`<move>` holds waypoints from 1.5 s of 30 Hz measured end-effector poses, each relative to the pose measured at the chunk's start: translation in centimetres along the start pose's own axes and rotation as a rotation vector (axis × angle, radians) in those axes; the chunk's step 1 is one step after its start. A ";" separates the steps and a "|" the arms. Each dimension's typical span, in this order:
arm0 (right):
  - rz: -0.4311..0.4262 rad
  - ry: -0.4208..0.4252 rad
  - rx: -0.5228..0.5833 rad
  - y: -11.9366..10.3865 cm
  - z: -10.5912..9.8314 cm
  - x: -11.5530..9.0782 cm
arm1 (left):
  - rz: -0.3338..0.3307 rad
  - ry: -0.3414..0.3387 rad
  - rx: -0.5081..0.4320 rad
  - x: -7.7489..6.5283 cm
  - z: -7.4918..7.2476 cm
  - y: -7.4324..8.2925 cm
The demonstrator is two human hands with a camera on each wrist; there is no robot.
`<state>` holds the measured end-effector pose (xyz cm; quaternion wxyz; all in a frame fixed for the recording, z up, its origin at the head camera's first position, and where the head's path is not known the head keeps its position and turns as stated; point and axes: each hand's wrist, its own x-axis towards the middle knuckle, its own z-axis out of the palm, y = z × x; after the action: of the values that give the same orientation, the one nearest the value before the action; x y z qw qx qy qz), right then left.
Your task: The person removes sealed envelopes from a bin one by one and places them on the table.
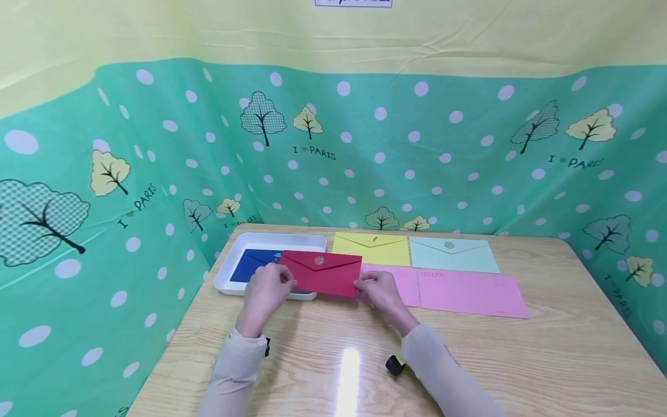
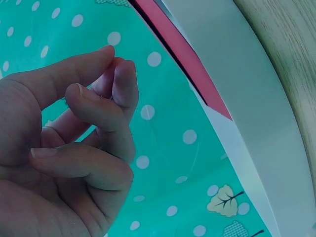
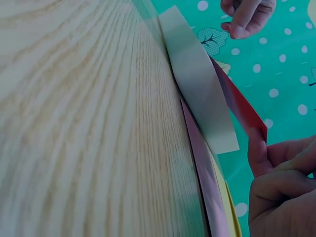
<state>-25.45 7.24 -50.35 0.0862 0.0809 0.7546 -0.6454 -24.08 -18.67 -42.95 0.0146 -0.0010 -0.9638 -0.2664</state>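
A red envelope (image 1: 320,272) with a gold emblem on its flap is raised over the right end of a white tray (image 1: 229,284). My right hand (image 1: 383,292) pinches its lower right corner between thumb and finger; the right wrist view shows this red corner (image 3: 254,123) between the fingertips. My left hand (image 1: 267,289) is by the envelope's left end, over the tray. In the left wrist view its fingers (image 2: 106,118) are loosely bent with nothing between them, apart from the red edge (image 2: 192,69). Inside the tray lies a blue envelope (image 1: 250,263), partly hidden by hand and red envelope.
Right of the tray, a yellow envelope (image 1: 370,248) and a pale mint envelope (image 1: 453,253) lie at the back. Two pink envelopes, one at the right (image 1: 471,292), lie before them on the wooden table (image 1: 312,365). A green patterned cloth (image 1: 417,156) hangs behind.
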 end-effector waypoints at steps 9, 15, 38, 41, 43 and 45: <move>-0.011 0.003 -0.001 0.3 -1.3 -0.5 | 0.004 -0.001 0.005 0.0 0.1 0.0; -0.011 0.006 0.013 0.7 -2.1 -0.7 | -0.008 -0.020 -0.002 0.0 0.3 0.0; -0.011 0.018 0.053 1.7 -5.0 -1.8 | -0.033 -0.037 0.027 0.5 0.7 -1.6; -0.011 0.020 0.041 1.6 -5.3 -2.0 | -0.036 -0.044 0.033 0.7 0.8 -1.7; -0.013 0.021 0.033 1.6 -5.5 -2.1 | -0.041 -0.052 0.037 0.8 0.9 -1.8; -0.012 0.021 0.024 1.6 -5.8 -2.3 | -0.046 -0.060 0.043 0.8 1.0 -1.9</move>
<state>-22.96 13.14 -50.44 0.0736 0.0844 0.7481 -0.6541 -24.96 -19.77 -44.75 -0.0203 0.0136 -0.9691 -0.2456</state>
